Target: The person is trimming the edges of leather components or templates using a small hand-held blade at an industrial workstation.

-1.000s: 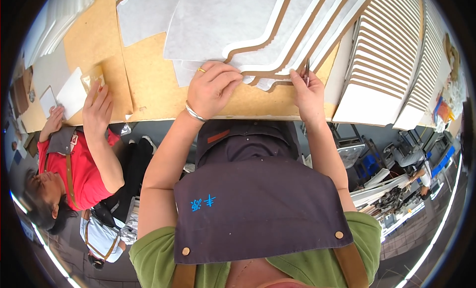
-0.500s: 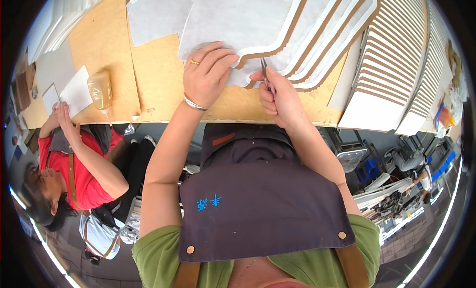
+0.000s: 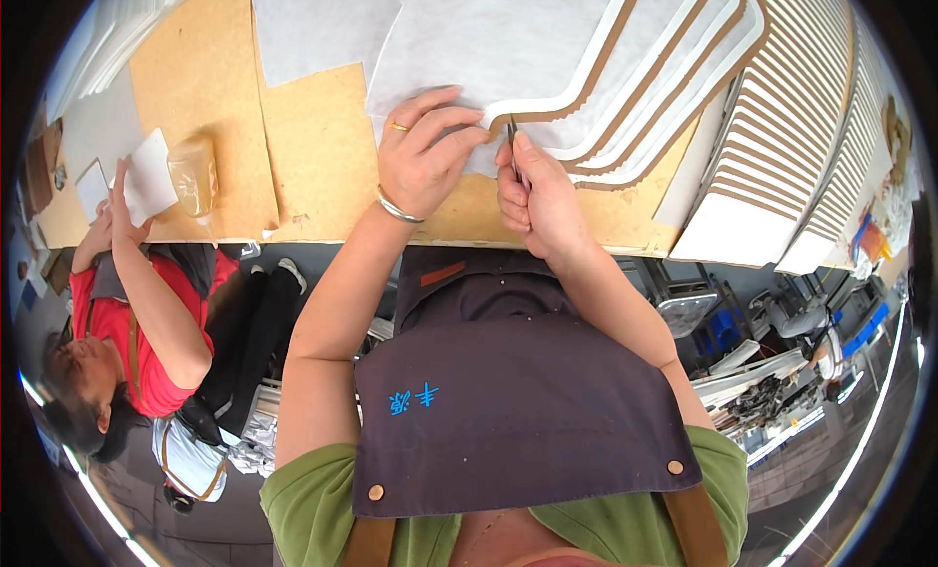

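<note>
Large pale grey panels (image 3: 469, 49) with white and brown layered edges lie overlapped on the table. My left hand (image 3: 425, 152), with a ring and a bangle, grips the near edge of the top panel beside its curved corner. Its fingertips press at the end of the brown edge strip (image 3: 542, 118); the thumb is hidden. My right hand (image 3: 542, 191) is closed round a small pair of dark snips (image 3: 516, 149). The snips' points touch or nearly touch the brown edge, just right of my left fingertips. Most of their handle is hidden in my palm.
To the right stand long rows of stacked white-and-brown-edged panels (image 3: 772, 147). A bottle of yellowish liquid (image 3: 193, 176) is at the left on the tan table (image 3: 322, 201). A co-worker in a red top (image 3: 171, 342) handles white pieces at the far left.
The panels and my left hand have shifted slightly right. My right hand has moved slightly left and down, bringing the snips closer to my left fingertips; their points look closer together.
</note>
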`<state>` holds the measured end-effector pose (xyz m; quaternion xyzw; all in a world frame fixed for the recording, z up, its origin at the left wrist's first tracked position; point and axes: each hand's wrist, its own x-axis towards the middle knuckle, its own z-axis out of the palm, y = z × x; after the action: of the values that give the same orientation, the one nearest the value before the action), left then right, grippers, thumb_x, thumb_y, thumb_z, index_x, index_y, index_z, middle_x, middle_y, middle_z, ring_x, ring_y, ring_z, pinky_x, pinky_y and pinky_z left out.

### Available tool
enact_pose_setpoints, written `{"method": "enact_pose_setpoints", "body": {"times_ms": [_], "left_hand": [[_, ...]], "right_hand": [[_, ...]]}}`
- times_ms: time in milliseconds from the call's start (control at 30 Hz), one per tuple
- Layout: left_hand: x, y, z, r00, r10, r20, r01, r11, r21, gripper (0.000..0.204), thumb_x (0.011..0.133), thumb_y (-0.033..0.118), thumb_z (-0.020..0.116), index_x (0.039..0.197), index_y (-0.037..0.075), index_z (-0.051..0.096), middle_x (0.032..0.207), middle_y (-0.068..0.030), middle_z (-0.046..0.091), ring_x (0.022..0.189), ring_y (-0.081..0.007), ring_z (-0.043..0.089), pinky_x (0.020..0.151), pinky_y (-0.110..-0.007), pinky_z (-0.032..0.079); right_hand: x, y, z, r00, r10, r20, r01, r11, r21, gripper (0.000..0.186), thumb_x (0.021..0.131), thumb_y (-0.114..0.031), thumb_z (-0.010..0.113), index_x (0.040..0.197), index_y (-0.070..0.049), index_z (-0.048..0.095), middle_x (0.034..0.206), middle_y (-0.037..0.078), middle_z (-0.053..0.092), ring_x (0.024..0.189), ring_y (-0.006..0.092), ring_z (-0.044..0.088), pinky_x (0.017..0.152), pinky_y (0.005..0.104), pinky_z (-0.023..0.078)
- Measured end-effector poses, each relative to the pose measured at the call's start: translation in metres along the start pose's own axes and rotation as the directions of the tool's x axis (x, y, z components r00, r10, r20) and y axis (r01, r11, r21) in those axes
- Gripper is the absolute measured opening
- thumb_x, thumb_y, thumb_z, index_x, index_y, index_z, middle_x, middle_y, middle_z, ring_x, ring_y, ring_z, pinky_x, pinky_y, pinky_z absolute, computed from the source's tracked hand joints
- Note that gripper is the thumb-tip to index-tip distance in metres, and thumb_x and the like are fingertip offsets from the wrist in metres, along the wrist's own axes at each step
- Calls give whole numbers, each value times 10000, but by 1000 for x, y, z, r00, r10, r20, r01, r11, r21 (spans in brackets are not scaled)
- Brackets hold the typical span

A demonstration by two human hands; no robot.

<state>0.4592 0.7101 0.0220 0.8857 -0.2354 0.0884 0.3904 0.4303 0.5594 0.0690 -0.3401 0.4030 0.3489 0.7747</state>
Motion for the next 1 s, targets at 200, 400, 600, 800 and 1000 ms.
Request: {"method": "enact_pose_setpoints", "body": {"times_ms": [200,400,600,800,1000], "left_hand": [[0,-1,-1,1000,0,-18,0,1000,-15,208,560,-4,679,731,110,644,852,-14,621,938,-252,568,763,-316,445],[-2,-3,1,1000,-6,-25,6,1000,-25,210,551,4,686,725,113,646,853,-10,620,941,-243,566,766,-310,445],[-2,-2,0,1000,-17,-21,16,1000,-26,208,547,8,691,719,114,644,853,-7,621,940,-240,566,765,-308,445],[-3,-4,1,1000,-17,-25,16,999,-32,208,544,11,695,719,112,642,853,-6,620,937,-240,567,758,-309,447],[-3,-3,0,1000,-18,-25,17,999,-36,205,548,11,691,719,111,641,854,-10,618,935,-243,567,756,-307,447]], "right_hand": [[2,0,5,999,-10,-32,11,999,33,297,943,-350,340,825,-91,423,487,-40,282,366,53,200,336,213,176],[2,3,2,999,-15,-29,16,999,33,279,945,-331,345,817,-95,419,483,-41,277,353,51,179,330,215,157],[1,2,2,999,-7,-39,8,1000,17,277,945,-325,346,803,-98,418,480,-42,277,353,49,178,327,214,155],[-2,3,-3,999,11,-45,-13,999,-40,274,941,-318,351,806,-91,424,491,-42,288,355,44,178,321,212,152],[-4,-2,0,999,31,-35,-35,991,-132,291,937,-336,358,815,-81,429,496,-41,300,358,44,184,320,211,159]]}}
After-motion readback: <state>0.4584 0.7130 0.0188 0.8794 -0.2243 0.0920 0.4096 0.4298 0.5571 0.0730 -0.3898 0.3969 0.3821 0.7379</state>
